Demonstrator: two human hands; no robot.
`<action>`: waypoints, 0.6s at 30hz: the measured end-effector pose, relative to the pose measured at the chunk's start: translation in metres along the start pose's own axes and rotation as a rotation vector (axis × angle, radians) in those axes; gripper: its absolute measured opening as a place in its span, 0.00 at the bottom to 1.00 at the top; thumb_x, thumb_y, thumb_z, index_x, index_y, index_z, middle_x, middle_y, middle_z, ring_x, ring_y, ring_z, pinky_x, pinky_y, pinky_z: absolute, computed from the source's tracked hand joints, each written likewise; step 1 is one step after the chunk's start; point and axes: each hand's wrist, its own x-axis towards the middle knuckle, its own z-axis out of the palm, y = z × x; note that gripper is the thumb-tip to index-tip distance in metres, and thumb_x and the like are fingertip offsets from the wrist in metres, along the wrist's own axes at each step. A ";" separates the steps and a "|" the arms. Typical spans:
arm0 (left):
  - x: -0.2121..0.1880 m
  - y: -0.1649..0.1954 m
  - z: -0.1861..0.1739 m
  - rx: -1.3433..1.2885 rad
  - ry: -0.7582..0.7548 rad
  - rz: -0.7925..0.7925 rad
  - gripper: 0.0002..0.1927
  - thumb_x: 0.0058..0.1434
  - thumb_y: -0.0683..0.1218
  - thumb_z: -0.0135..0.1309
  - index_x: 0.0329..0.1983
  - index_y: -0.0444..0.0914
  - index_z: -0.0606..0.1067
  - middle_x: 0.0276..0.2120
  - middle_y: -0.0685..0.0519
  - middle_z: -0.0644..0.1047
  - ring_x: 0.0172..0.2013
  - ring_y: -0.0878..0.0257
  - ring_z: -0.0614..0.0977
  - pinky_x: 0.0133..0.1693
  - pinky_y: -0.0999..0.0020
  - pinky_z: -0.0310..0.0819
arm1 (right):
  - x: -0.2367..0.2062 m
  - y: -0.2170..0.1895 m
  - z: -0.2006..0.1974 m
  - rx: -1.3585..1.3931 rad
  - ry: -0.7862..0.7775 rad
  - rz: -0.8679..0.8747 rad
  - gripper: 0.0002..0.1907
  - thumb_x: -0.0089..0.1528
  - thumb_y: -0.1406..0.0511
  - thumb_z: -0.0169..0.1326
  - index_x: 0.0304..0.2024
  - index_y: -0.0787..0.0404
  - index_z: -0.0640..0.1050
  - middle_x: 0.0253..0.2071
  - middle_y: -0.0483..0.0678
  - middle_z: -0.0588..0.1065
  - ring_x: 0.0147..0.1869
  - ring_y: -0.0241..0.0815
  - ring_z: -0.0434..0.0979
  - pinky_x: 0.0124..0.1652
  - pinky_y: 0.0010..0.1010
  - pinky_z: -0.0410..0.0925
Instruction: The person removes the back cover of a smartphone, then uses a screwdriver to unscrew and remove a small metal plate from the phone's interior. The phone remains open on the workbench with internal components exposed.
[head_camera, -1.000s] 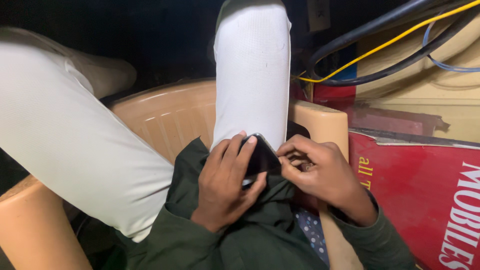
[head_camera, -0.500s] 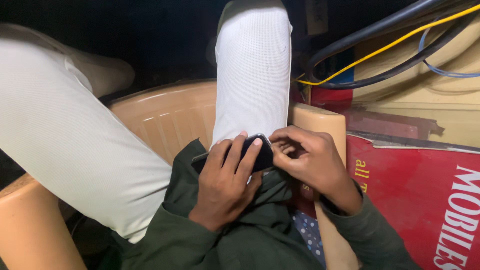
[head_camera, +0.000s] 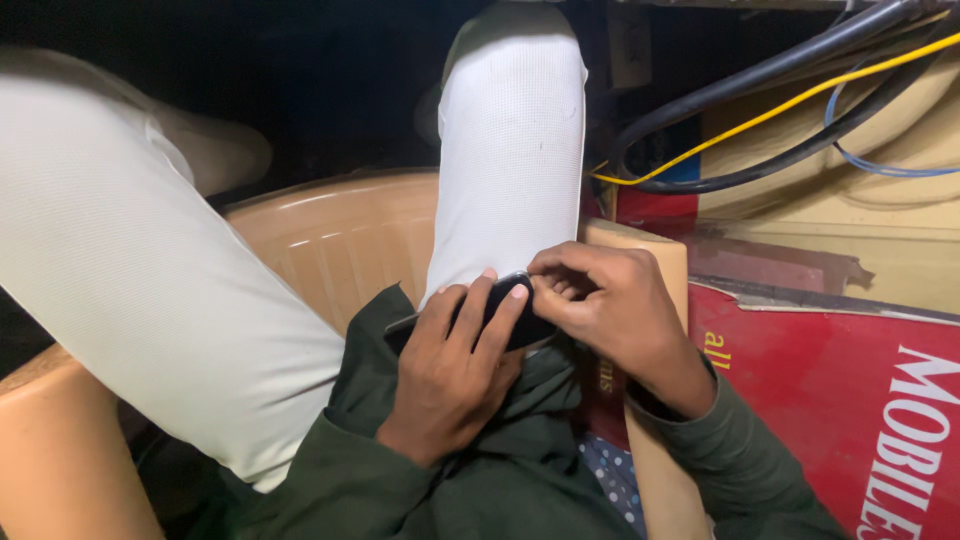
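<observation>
Seated person in beige plastic chair (head_camera: 330, 235), white trousers (head_camera: 130, 290), dark surroundings. Left hand (head_camera: 450, 375) gripped black phone (head_camera: 500, 310) over lap, fingers wrapped across it. Right hand (head_camera: 610, 310) pinched phone's right edge with curled fingertips. Red signboard (head_camera: 840, 400) lay right of lap; black, yellow, blue cables (head_camera: 780, 110) ran above.

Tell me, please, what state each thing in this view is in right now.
Left hand: wrapped over the dark phone, fingers on top.
Right hand: fingertips pinching the phone's right end.
Dark phone: held over the lap, mostly covered.
Plastic chair: occupied.
Cables: hanging loose, tangled.
</observation>
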 end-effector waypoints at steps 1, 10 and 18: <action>0.001 0.000 -0.001 -0.004 0.001 0.002 0.34 0.55 0.42 0.64 0.66 0.34 0.69 0.59 0.37 0.72 0.54 0.40 0.74 0.58 0.49 0.70 | 0.000 -0.001 -0.001 0.002 0.008 -0.035 0.11 0.56 0.69 0.63 0.42 0.65 0.82 0.29 0.48 0.80 0.31 0.32 0.79 0.33 0.23 0.72; 0.000 0.005 0.003 -0.031 -0.078 -0.134 0.41 0.49 0.48 0.67 0.67 0.36 0.68 0.56 0.41 0.69 0.56 0.41 0.71 0.58 0.47 0.65 | -0.011 -0.008 0.004 -0.019 -0.009 -0.102 0.13 0.59 0.71 0.59 0.47 0.64 0.81 0.33 0.49 0.79 0.30 0.37 0.78 0.30 0.25 0.70; -0.004 0.004 0.004 -0.087 -0.045 -0.121 0.41 0.49 0.50 0.69 0.66 0.36 0.68 0.56 0.42 0.69 0.56 0.41 0.72 0.58 0.47 0.66 | -0.021 -0.006 0.006 0.103 -0.016 -0.041 0.14 0.60 0.73 0.59 0.49 0.65 0.78 0.38 0.49 0.80 0.37 0.32 0.81 0.35 0.22 0.74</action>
